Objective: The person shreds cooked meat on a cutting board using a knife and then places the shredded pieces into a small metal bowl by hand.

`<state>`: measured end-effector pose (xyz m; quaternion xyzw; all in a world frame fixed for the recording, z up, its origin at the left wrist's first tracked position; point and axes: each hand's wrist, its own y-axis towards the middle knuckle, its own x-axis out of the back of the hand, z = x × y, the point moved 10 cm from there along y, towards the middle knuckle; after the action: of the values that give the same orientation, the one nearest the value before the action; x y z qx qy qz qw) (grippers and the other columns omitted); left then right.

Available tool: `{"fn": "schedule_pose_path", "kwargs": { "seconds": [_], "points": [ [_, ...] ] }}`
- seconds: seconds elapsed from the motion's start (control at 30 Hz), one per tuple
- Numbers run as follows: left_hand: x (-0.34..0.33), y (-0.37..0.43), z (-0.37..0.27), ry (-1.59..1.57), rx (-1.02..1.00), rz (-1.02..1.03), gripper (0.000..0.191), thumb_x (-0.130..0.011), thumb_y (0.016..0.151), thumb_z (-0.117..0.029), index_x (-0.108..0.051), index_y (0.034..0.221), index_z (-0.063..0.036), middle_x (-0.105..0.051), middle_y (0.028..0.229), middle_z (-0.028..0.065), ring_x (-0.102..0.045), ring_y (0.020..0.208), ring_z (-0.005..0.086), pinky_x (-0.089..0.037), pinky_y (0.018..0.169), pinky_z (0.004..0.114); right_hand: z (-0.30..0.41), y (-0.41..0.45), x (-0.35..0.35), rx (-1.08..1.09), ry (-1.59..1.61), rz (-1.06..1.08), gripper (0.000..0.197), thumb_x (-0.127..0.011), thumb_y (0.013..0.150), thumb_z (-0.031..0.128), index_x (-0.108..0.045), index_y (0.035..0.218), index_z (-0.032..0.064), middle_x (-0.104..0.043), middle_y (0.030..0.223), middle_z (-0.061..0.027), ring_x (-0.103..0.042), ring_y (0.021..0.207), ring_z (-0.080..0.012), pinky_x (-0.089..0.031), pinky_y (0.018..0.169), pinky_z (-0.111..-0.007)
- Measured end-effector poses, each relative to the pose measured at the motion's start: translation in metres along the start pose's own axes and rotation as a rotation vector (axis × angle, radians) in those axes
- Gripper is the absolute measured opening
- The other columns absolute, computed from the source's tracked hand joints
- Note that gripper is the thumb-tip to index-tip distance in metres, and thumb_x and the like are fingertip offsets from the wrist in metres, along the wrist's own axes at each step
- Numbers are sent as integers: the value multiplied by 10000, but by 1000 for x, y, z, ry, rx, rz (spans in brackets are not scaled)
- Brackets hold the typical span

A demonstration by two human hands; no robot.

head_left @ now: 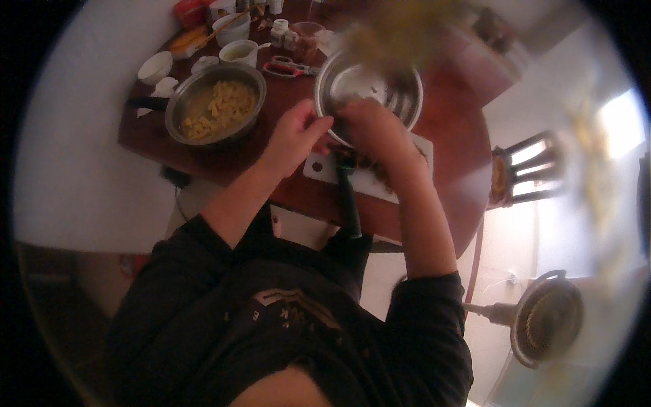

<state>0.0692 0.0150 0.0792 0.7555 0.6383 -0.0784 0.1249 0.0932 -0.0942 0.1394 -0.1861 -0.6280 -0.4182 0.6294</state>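
Observation:
A shiny metal bowl (414, 102) stands in front of me, some dark bits on its inner floor. Over its near side reaches my right hand (374, 124), blurred, its fingertips hidden. My left hand (297, 135) is beside the bowl's left rim, thumb toward it; whether it grips anything is unclear. Partly under my right forearm lies a white cutting board (328, 174) with brownish-green scraps. A dark green handle (349, 203), probably a knife's, juts over the table's front edge. To the left, a metal saucepan (170, 119) holds yellowish food pieces (229, 104) in liquid.
Red-handled scissors (285, 67) lie behind the pan on the dark red table (452, 137). Near them are a white bowl (155, 68), a cup with a spoon (238, 53) and small bottles (279, 31). A chair (526, 168) and a fan (549, 318) are at right. A smear blurs the upper view.

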Motion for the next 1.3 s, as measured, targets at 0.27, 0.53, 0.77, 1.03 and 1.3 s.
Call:
{"fn": "schedule_pose_path", "kwargs": {
  "seconds": [0.27,0.53,0.77,1.03,1.3],
  "points": [
    [4,-4,6,-41,2,-28,87,-594,939,-120,-558,987,-57,-620,866,35,-658,749,124,-527,558,238,-13,-8,23,-55,-160,-169,332,-526,782,7,-630,1096,41,-621,1078,-163,-565,1039,-356,-474,924,-451],
    [11,-9,12,-30,-43,-33,95,-591,947,-142,-552,990,-67,-635,891,30,-659,746,120,-507,534,226,1,-28,37,-61,-478,-175,318,-527,822,78,-664,1108,99,-648,1053,-53,-573,1023,-262,-403,906,-434],
    [7,-17,20,-138,13,-105,128,-619,928,-149,-555,999,-64,-646,890,38,-661,745,118,-502,552,224,-8,-72,70,-63,-59,-515,187,-619,799,88,-700,967,103,-642,991,-64,-559,1016,-286,-421,894,-428],
    [0,-17,35,-80,32,-75,138,-602,943,-163,-559,1051,-88,-647,935,17,-657,779,117,-482,571,219,20,-76,35,-11,-217,-387,62,-648,796,139,-687,841,119,-629,928,-63,-583,944,-297,-429,830,-418],
    [-14,-25,33,-75,64,-16,114,-573,956,-143,-561,1047,-75,-639,904,23,-647,773,118,-496,579,237,6,-29,28,-98,125,-398,207,-558,833,78,-650,1019,78,-626,993,-152,-598,969,-363,-466,869,-433]
  ]
}}
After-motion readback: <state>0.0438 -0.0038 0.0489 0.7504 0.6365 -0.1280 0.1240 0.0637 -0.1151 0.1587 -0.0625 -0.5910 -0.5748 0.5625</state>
